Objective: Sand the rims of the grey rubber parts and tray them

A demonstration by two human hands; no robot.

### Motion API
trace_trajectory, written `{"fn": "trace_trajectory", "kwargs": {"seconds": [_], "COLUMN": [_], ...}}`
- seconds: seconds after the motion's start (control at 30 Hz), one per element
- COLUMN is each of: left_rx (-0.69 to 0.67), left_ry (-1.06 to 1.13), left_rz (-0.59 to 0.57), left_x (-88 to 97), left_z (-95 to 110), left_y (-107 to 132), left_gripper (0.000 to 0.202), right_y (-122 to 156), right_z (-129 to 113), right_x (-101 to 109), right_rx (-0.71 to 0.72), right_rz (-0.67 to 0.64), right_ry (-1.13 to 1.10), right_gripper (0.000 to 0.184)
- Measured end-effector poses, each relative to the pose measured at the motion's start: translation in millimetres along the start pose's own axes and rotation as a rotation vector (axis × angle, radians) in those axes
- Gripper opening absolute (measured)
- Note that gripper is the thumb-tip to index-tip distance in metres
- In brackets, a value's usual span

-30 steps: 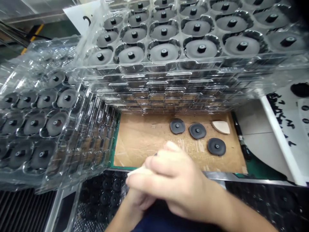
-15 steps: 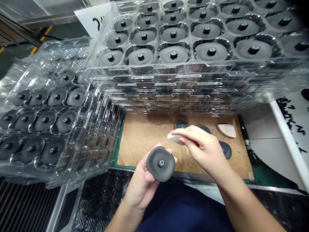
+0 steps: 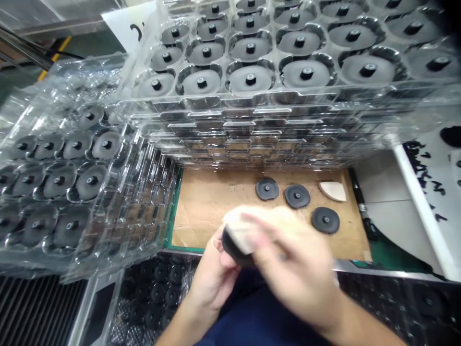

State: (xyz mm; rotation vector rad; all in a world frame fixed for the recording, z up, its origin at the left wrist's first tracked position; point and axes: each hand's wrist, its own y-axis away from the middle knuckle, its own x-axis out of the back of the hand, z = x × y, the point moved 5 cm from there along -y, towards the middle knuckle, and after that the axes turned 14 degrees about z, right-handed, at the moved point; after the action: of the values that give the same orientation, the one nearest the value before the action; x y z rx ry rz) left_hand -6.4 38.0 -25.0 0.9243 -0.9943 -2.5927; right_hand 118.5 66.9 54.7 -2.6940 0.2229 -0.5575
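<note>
My left hand grips a dark grey rubber disc with a centre hub, held above the front edge of the brown cardboard mat. My right hand is smeared by motion and lies over the disc, with a pale wedge-shaped piece pinched in its fingers and pressed against the disc. Three more loose discs lie on the mat behind my hands. A second pale wedge rests at the mat's far right.
A tall stack of clear blister trays filled with discs stands behind the mat. Another tilted tray stack crowds the left side. A dark tray of small black parts lies below the table edge. A white board borders the right.
My right hand has come back down from above the mat onto the disc in my left hand, hiding most of it. The view shifted slightly.
</note>
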Motion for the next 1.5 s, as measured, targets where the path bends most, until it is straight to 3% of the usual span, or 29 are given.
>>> {"fn": "trace_trajectory", "kwargs": {"seconds": [0.07, 0.17, 0.3, 0.37, 0.47, 0.53, 0.6, 0.7, 0.77, 0.83, 0.9, 0.97, 1.03, 1.1, 1.2, 1.27, 1.37, 1.43, 1.47, 1.5], "left_rx": [0.003, -0.013, 0.019, 0.013, 0.008, 0.025, 0.030, 0.037, 0.048, 0.061, 0.101, 0.159, 0.208, 0.231, 0.254, 0.250, 0.233, 0.218, 0.200, 0.176], "left_ry": [-0.005, -0.012, -0.028, -0.022, -0.006, 0.014, 0.049, 0.095, 0.096, 0.080, 0.086, 0.128, 0.178, 0.202, 0.201, 0.184, 0.148, 0.109, 0.073, 0.034], "left_rz": [0.009, 0.072, -0.002, -0.028, -0.012, 0.003, 0.005, -0.066, -0.138, -0.180, -0.185, -0.190, -0.206, -0.213, -0.194, -0.187, -0.219, -0.221, -0.195, -0.158], "left_x": [3.5, 5.3, -10.4, -13.0, -6.1, -1.4, -0.9, -7.9, -12.5, -13.2, -10.7, -8.1, -6.2, -4.2, -0.6, -0.1, -6.0, -11.5, -13.0, -13.7], "left_z": [-0.9, 0.4, -0.4, 1.6, 4.2, 3.3, 2.2, 1.6, 2.4, 3.6, 3.8, 3.3, 3.0, 2.8, 1.5, 1.0, 0.6, -0.3, -0.9, -1.3], "left_y": [0.4, 0.9, 4.4, 5.5, 4.1, 2.5, 1.7, 3.5, 6.1, 8.3, 9.4, 10.2, 10.2, 9.1, 6.8, 6.1, 7.4, 8.4, 8.2, 7.7], "left_gripper": [0.062, 0.058, 0.049, 0.047, 0.050, 0.054, 0.059, 0.056, 0.051, 0.048, 0.049, 0.053, 0.056, 0.056, 0.061, 0.061, 0.052, 0.048, 0.048, 0.047], "right_y": [-1.7, 0.8, -8.6, -7.2, 2.1, 5.6, 4.2, -6.3, -13.8, -20.3, -26.9, -26.2, -9.0, 20.3, 59.9, 68.8, 49.9, 24.2, 10.4, 0.5], "right_z": [-18.3, -17.9, -17.4, -19.4, -14.1, -5.9, -2.0, -9.6, -16.7, -14.7, 1.3, 28.0, 58.0, 84.0, 107.8, 112.3, 95.7, 65.9, 44.2, 20.5], "right_x": [-7.9, -19.0, -15.5, -13.7, -5.5, 4.9, 12.1, 8.6, -3.4, -12.2, -12.1, -5.2, -2.3, -6.6, -15.9, -15.7, 0.5, 14.6, 20.1, 18.3], "right_rx": [0.095, 0.040, 0.121, 0.142, 0.073, 0.013, 0.016, 0.193, 0.363, 0.443, 0.369, 0.169, -0.073, -0.243, -0.308, -0.318, -0.345, -0.283, -0.156, 0.023], "right_rz": [-0.192, -0.416, -0.175, -0.213, -0.415, -0.422, -0.338, -0.197, -0.256, -0.358, -0.328, -0.186, -0.144, -0.212, -0.308, -0.305, -0.197, -0.098, -0.042, -0.108], "right_ry": [-0.058, -0.056, 0.032, -0.029, -0.080, 0.008, 0.123, 0.237, 0.124, -0.034, -0.057, 0.026, 0.090, 0.140, 0.165, 0.162, 0.176, 0.162, 0.119, 0.057], "right_gripper": [0.023, 0.022, 0.023, 0.024, 0.021, 0.020, 0.021, 0.026, 0.034, 0.035, 0.032, 0.028, 0.026, 0.024, 0.023, 0.022, 0.022, 0.022, 0.022, 0.025]}}
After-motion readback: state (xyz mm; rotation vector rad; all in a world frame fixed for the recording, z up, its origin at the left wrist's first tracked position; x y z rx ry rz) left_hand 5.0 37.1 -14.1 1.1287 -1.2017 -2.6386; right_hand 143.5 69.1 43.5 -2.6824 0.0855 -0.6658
